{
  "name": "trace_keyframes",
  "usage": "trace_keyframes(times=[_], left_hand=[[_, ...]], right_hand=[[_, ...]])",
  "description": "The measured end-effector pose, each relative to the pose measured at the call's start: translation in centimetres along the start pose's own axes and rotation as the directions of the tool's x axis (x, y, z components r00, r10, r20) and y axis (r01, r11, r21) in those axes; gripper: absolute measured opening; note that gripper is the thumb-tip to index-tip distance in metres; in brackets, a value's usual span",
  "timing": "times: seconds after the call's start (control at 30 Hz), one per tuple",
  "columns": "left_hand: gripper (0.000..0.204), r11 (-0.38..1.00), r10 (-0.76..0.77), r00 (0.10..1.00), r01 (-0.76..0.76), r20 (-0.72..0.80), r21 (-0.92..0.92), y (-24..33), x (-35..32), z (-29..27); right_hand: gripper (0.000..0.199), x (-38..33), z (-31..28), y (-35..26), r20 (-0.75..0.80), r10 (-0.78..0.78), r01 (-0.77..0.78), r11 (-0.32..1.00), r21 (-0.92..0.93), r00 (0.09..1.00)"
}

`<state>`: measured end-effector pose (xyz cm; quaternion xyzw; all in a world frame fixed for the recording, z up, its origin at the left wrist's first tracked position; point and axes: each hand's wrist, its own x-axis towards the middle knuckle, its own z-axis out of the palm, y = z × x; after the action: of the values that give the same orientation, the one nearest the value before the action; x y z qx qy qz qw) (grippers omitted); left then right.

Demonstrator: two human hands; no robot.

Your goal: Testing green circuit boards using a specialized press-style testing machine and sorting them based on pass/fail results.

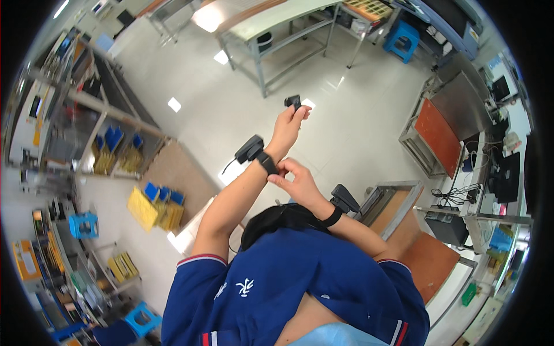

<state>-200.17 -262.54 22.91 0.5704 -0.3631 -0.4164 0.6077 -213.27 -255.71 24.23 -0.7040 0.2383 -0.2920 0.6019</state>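
My left arm stretches forward across the middle of the view. At its end my left hand [288, 127] has its fingers curled at a small black device [293, 102], which it seems to hold. A black wristband [266, 163] circles the left wrist, and a black box [250, 149] with a short cable sits on it. My right hand [298, 183] reaches across to that wrist, thumb and fingers pinching the band's near side. Another black band [332, 217] is round my right wrist, with a black box [344, 199] on its outer side.
Beyond my hands stands a long metal-framed table [277, 20]. Yellow bins [144, 209] with blue parts stand at the left, near a shelf rack [104, 109]. At the right are a red-brown board [438, 135] on a frame and a desk with cables [456, 196]. A blue stool [402, 41] stands far right.
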Motion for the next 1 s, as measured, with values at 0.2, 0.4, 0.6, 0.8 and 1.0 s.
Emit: trace_keyframes(times=[0.2, 0.4, 0.6, 0.8, 1.0], left_hand=[[0.030, 1.000, -0.028, 0.999, 0.028, 0.017, -0.008, -1.4, 13.7, 1.2], [0.028, 0.981, -0.132, 0.976, 0.153, 0.172, -0.115, -1.0, 30.8, 8.0], [0.027, 0.753, -0.235, 0.898, 0.411, 0.373, -0.515, -0.5, 44.4, 17.3], [0.028, 0.966, 0.030, 0.822, 0.122, 0.569, -0.227, 0.6, 53.6, 28.9], [0.029, 0.865, -0.020, 0.815, 0.305, 0.579, -0.400, 2.7, 62.5, 38.6]], right_hand=[[0.017, 13.1, -7.2, 1.3, -0.089, 0.037, -0.034, 0.999, 0.042, 0.995], [0.016, 26.0, -18.6, 5.6, -0.298, 0.063, -0.053, 0.998, 0.040, 0.952], [0.019, 34.0, -28.7, 6.0, -0.484, 0.020, -0.071, 0.994, -0.088, 0.875], [0.018, 38.8, -39.5, 7.4, -0.565, -0.049, -0.092, 0.971, -0.219, 0.823], [0.016, 42.0, -55.6, 7.5, -0.467, -0.061, -0.086, 0.953, -0.289, 0.882]])
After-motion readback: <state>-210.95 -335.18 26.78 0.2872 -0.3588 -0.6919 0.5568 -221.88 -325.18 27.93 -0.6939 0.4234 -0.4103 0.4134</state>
